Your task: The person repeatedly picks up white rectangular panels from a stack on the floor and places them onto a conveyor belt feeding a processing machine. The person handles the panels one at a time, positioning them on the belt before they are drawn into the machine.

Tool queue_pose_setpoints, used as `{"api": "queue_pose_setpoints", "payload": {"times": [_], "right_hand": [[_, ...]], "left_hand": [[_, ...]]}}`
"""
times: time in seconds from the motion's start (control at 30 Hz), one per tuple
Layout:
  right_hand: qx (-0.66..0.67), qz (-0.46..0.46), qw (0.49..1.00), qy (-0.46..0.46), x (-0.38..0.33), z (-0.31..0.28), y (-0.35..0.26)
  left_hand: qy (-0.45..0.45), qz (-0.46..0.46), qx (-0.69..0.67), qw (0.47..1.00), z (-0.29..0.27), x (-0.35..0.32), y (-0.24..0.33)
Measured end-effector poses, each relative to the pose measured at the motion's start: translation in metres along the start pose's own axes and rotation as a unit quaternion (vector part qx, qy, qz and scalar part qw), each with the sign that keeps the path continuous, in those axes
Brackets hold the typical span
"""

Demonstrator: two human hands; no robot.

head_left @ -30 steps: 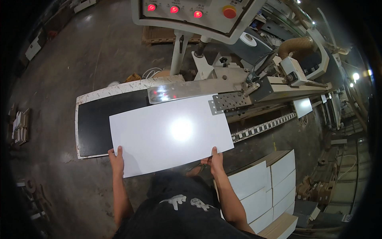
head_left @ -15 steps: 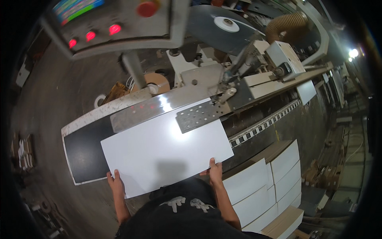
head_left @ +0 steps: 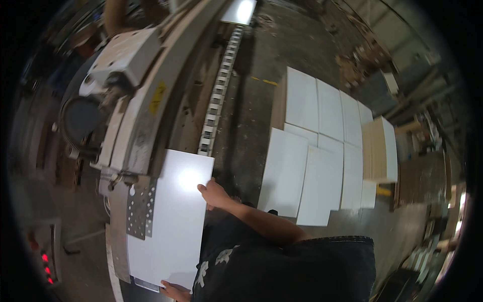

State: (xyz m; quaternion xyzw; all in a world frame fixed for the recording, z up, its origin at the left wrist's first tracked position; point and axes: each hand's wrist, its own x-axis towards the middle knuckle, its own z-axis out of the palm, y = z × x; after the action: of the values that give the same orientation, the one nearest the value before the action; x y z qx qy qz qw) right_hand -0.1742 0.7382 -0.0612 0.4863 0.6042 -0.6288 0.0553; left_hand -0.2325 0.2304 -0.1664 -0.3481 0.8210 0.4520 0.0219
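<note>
A white rectangular panel (head_left: pixel 173 221) lies flat on the machine's infeed, its inner long side under a perforated metal plate (head_left: pixel 138 211). My right hand (head_left: pixel 215 195) is closed on the panel's near long edge towards its far end, thumb on top and the other fingers mostly hidden below. At the panel's other end, my left hand (head_left: pixel 174 291) grips the edge close to the corner, partly cut off by my dark shirt. Beyond the panel's far end runs a track of black and white rollers (head_left: pixel 217 93).
Stacks of white panels (head_left: pixel 287 171) stand to my right, a brown-sided stack (head_left: pixel 380 151) behind them. The machine's white housing (head_left: pixel 126 53) and long beam (head_left: pixel 158 95) rise on the left. Another white panel (head_left: pixel 239 11) is at the track's far end. Red-lit buttons (head_left: pixel 48 267) show lower left.
My view has swung right, bringing the panel stacks fully into sight and the control box to the lower left. The panel appears further along past the perforated plate, both hands still on it.
</note>
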Motion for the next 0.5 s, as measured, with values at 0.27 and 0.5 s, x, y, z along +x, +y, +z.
{"api": "queue_pose_setpoints", "payload": {"times": [0.27, 0.5], "right_hand": [[-0.047, -0.047, 0.991, 0.115, 0.023, -0.059, 0.005], [0.311, 0.021, 0.944, 0.106, -0.041, -0.063, 0.203]], "left_hand": [[-0.006, 0.091, 0.037, 0.995, 0.085, -0.091, 0.089], [-0.086, 0.057, -0.123, 0.987, 0.131, -0.147, 0.113]]}}
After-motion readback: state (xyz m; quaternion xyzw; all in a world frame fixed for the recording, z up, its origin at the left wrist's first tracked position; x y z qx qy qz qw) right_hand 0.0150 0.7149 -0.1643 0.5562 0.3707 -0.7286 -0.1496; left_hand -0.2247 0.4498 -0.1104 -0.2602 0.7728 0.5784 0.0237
